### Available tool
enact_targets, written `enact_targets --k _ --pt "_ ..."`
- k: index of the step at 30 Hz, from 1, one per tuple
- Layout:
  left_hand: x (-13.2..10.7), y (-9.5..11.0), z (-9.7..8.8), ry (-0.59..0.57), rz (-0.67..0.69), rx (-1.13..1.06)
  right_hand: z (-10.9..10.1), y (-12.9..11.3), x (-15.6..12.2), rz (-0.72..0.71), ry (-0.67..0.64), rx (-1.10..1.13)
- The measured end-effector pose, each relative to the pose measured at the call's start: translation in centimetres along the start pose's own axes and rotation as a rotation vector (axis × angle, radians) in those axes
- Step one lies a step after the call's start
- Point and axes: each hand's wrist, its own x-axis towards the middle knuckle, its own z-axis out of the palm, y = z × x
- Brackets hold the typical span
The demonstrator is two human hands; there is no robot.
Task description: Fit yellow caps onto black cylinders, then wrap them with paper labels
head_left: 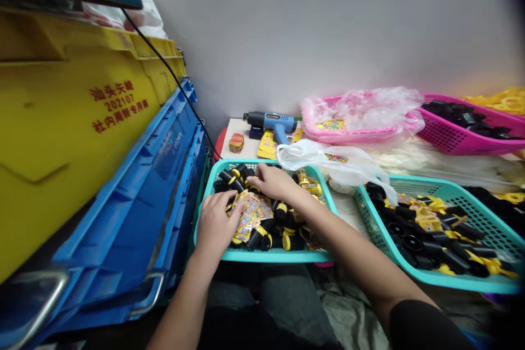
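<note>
A teal basket [213, 186] sits on my lap, filled with several black and yellow toy cylinders [264, 238] and a sheaf of colourful stickers [254, 210]. My left hand [215, 225] rests at the basket's left side, fingers curled onto the stickers. My right hand [273, 181] reaches over the far part of the basket, fingertips closed on a black and yellow cylinder [241, 175].
A second teal basket [471, 279] of the same black and yellow parts stands to the right. Behind are a blue heat gun [273, 122], a clear plastic bag [328, 159], and pink baskets [455, 139]. Blue crates [135, 219] and yellow crates [61, 109] stack at my left.
</note>
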Motion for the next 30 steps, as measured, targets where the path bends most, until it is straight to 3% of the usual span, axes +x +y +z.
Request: enact_targets --k 6,9,15,20,25,28,30 --pt "0.9 0.2 0.5 -0.074 -0.133 -0.157 -0.1 0.4 -2.6 -0.125 -0.027 0.146" --pt "0.8 0.4 0.0 -0.019 -0.174 -0.291 -0.7 0.5 -2.8 -0.042 0.039 0.261" --pt "0.8 1.3 -1.2 -0.004 -0.328 -0.766 -0.7 -1.0 -2.8 -0.182 -0.087 0.819" --pt "0.7 1.8 -0.8 -0.071 -0.505 -1.132 0.8 -2.9 -3.2 -0.103 -0.002 1.083" --pt "0.7 1.4 -0.6 0.054 -0.573 -1.132 0.7 -2.9 -2.5 -0.075 0.033 1.004" --pt "0.7 0.9 -1.1 0.067 -0.569 -1.050 0.2 -2.0 -0.8 0.038 0.194 0.645" --pt "0.5 0.7 -1.3 0.064 -0.552 -0.991 0.4 -1.5 0.5 0.148 0.185 0.345"
